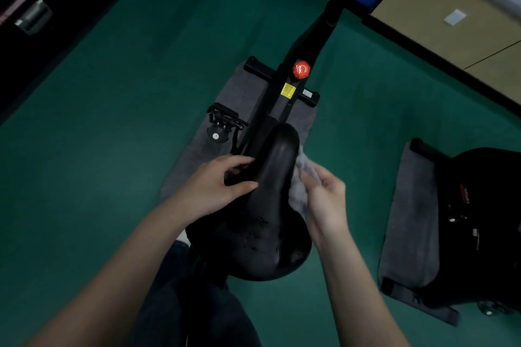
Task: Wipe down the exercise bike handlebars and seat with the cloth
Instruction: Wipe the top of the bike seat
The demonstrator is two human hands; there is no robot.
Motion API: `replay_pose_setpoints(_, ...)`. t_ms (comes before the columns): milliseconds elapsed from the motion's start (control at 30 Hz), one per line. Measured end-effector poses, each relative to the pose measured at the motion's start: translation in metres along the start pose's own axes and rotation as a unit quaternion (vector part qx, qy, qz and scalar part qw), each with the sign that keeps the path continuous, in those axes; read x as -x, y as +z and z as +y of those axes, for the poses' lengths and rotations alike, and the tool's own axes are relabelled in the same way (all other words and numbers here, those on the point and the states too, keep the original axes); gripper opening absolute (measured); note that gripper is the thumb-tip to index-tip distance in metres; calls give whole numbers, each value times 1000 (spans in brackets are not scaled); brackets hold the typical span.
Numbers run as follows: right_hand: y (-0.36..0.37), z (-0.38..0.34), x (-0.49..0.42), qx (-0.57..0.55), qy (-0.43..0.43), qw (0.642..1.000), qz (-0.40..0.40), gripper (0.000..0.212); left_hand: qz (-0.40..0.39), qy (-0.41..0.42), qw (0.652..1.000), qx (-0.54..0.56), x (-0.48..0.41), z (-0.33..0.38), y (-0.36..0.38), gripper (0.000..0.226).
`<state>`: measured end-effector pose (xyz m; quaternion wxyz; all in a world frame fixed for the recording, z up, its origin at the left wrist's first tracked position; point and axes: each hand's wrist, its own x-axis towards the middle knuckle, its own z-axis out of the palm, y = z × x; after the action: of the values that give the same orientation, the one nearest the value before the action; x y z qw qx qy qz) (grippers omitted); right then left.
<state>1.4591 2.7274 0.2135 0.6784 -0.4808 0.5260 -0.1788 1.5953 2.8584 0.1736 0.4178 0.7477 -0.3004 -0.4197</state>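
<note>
Head view. Black seat (270, 205), centre of frame, nose pointing away from the wearer; droplets on its broad rear.

Left hand (217, 186): at the seat's left edge, fingers curled around the narrow mid-section.

Right hand (324, 200): at the seat's right edge, fingers closed on a grey cloth (303, 177) pressed to that side.

Beyond the seat nose: black frame with red knob (301, 69) and yellow label (288, 91). Pedal (224, 121) to the nose's left. Grey mat (245, 90) beneath, on green floor (112, 121).
</note>
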Motion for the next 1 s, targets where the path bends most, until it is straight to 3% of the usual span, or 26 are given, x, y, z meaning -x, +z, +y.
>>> replay_pose_setpoints(100,14,-16,-22,-5,-8,1000,14,26,2,1,1000,8,0,0,0,47)
replay_pose_setpoints(300,-12,11,8,167,-89,982,-8,33,-3,-4,1000,12,-1,-1,0,48)
replay_pose_setpoints(467,11,4,11,99,-161,978,91,32,-1,-5,1000,7,-1,-2,0,50)
replay_pose_setpoints(600,19,14,30,260,-303,909,119,27,-7,-7,1000,2,-1,-3,0,52)
replay_pose_setpoints(733,11,11,39,313,-375,868,94,33,-8,-8,1000,-10,-1,-2,-1,51)
replay_pose_setpoints(833,18,-15,16,350,-450,817,87,38,-4,-2,1000,-29,-1,0,-2,47)
replay_pose_setpoints(933,33,-40,-3,446,-456,769,-38,44,-10,2,1000,-26,1,0,-4,47)
replay_pose_setpoints(1000,37,-45,-1,528,-437,717,-127,44,-10,1,1000,-21,6,-1,-7,54)
